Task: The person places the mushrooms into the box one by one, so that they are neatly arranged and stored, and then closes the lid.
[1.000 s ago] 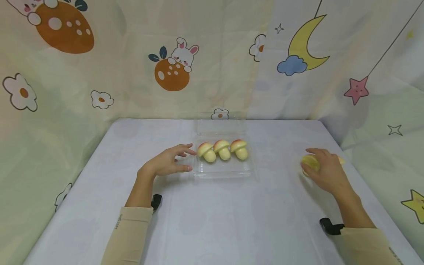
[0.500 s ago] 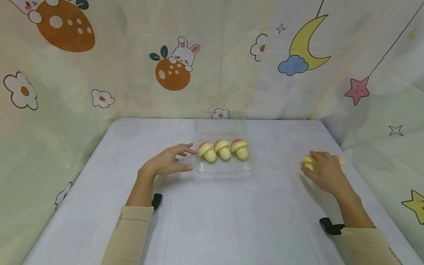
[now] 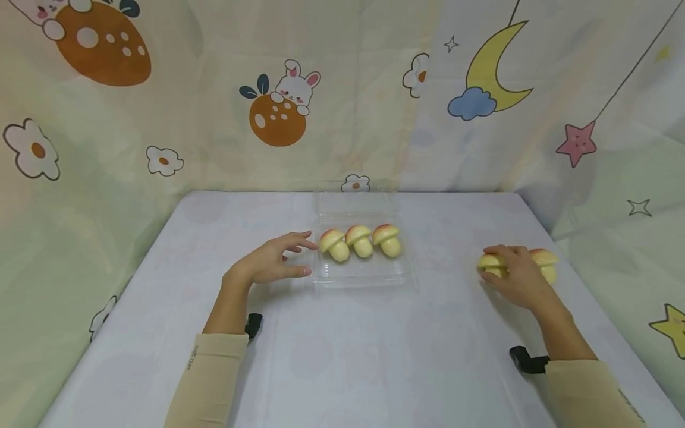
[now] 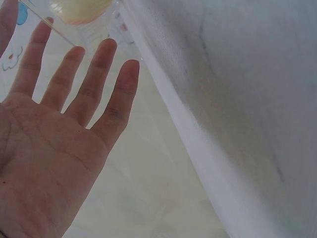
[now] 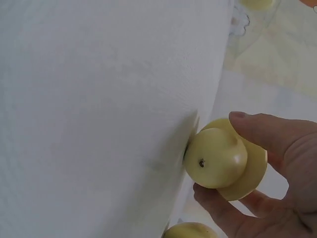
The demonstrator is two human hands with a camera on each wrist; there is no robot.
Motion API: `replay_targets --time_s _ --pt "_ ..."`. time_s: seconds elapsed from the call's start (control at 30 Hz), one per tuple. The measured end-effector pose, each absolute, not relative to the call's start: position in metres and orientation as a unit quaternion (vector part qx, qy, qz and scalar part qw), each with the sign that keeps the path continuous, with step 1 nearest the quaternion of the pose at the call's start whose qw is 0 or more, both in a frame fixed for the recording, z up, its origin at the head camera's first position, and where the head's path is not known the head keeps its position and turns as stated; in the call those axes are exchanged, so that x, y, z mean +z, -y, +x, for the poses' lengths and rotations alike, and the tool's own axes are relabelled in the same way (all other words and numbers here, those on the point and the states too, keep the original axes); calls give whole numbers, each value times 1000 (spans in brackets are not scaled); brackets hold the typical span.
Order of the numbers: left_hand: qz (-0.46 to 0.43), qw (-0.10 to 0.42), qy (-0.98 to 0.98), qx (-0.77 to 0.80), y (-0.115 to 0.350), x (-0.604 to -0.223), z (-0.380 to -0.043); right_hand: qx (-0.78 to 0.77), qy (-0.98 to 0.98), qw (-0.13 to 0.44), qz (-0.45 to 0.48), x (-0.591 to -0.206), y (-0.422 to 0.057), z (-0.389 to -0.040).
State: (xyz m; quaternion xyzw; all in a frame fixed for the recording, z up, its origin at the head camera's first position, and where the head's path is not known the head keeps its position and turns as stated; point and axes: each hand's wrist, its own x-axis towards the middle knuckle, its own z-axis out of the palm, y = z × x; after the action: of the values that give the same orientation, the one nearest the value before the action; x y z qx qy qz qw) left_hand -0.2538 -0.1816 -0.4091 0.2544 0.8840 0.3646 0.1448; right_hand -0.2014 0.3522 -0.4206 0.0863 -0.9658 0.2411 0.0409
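My right hand (image 3: 515, 274) grips a pale yellow toy mushroom (image 3: 489, 263) at the right of the table. In the right wrist view, thumb and fingers pinch the sides of its cap, and its round stem end (image 5: 216, 157) faces the camera. Just right of that hand lies another mushroom (image 3: 546, 261) with a reddish top. My left hand (image 3: 270, 260) has its fingers spread beside the left edge of a clear plastic box (image 3: 369, 280), holding nothing. Three like mushrooms (image 3: 360, 241) lie in a row inside the box.
The box's clear lid (image 3: 357, 203) stands open toward the back of the white table (image 3: 342, 356). A printed cloth (image 3: 203, 101) hangs behind the table and along its sides. Black camera mounts (image 3: 528, 360) stick out at both wrists.
My right hand has shifted a little left with the mushroom it grips, uncovering more of the mushroom on its right. The left hand and the box have stayed put.
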Motion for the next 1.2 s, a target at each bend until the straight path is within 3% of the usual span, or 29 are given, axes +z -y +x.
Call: replay_targets --time_s 0.27,0.6,1.2 --pt "257 143 -883 366 181 -408 -255 243 965 35 95 -420 -355 -204" --pt "255 146 -881 370 181 -408 -254 316 932 123 126 -418 -349 -209" --pt "253 142 -883 368 180 -410 -253 376 909 86 158 -404 -314 -219"
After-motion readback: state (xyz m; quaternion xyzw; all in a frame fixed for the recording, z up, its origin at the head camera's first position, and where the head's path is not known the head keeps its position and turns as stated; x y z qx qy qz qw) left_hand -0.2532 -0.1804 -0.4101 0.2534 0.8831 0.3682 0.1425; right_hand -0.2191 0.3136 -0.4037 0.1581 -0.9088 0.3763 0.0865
